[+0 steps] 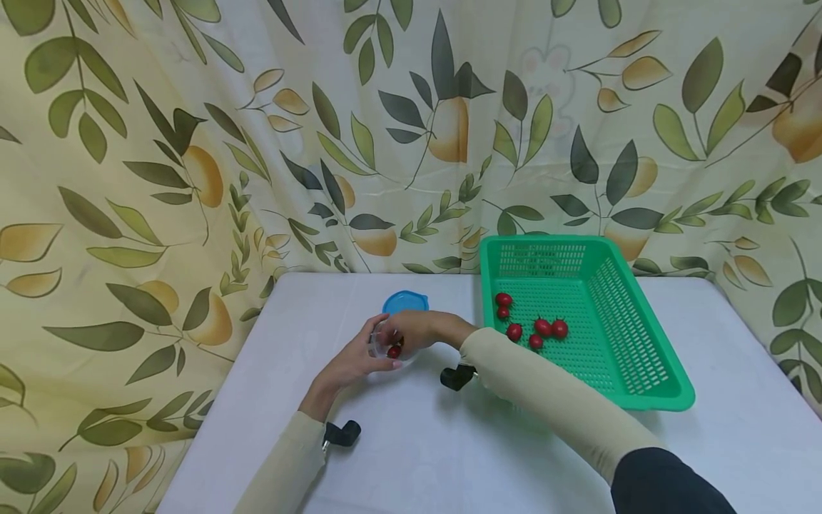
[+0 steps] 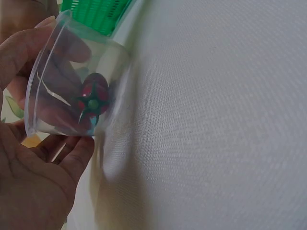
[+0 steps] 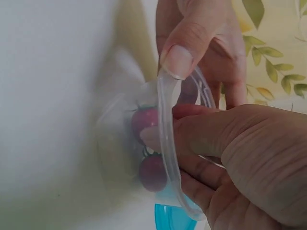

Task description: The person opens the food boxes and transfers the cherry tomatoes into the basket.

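A clear plastic tub (image 2: 108,57) stands on the white table, gripped at its rim by my left hand (image 1: 353,358), thumb on one side and fingers on the other. My right hand (image 1: 416,328) reaches through the mouth of the tub. Inside, its thumb and fingers pinch a red cherry tomato (image 3: 144,120) with a green stem. Another cherry tomato (image 3: 153,172) lies beside it in the tub. Just behind the tub is a round blue lid (image 1: 406,300).
A green plastic basket (image 1: 642,321) sits to the right, with several cherry tomatoes (image 1: 543,328) toward its left side; my right forearm crosses its near left corner. A leaf-patterned curtain (image 1: 385,143) hangs behind the white-covered table (image 1: 411,442).
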Demonstrator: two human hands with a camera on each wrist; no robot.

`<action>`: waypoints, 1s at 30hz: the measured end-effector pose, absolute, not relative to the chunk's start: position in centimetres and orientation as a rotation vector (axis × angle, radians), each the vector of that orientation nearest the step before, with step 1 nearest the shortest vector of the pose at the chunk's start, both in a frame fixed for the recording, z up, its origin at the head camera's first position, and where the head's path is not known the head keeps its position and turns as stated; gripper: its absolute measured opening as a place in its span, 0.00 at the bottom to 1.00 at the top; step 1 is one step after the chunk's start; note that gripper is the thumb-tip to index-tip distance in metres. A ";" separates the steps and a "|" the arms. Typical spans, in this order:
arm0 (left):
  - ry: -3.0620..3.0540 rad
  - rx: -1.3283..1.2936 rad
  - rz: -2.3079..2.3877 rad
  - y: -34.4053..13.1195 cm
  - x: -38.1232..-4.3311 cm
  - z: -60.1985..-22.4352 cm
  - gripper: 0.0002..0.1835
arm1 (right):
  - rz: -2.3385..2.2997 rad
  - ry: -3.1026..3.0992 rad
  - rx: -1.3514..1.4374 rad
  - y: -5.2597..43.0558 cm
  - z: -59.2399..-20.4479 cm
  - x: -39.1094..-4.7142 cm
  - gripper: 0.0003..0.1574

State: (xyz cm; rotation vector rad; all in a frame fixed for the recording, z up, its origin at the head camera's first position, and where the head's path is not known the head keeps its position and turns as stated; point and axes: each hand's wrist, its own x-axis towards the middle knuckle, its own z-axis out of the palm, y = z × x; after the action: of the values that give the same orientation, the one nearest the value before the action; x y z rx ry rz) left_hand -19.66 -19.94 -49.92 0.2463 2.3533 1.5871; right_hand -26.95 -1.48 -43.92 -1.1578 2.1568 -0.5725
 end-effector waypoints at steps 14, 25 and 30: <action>2.321 0.263 1.612 -19.9 -19.7 -49.8 0.53 | -0.348 2.208 -1.220 -2.4 -44.4 -26.5 0.16; 2.343 0.270 1.585 -19.9 -19.6 -49.7 0.53 | -0.518 2.149 -1.145 -1.4 -43.7 -27.1 0.16; 2.349 0.254 1.587 -20.0 -19.7 -49.9 0.52 | -0.645 2.178 -1.125 -0.6 -42.9 -27.1 0.17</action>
State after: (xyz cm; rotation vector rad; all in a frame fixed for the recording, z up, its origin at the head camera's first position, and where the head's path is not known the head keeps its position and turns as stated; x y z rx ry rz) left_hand -19.70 -19.97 -49.92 0.2539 2.3491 1.5874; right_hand -27.12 -0.55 -42.94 -1.1250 2.1781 -0.6446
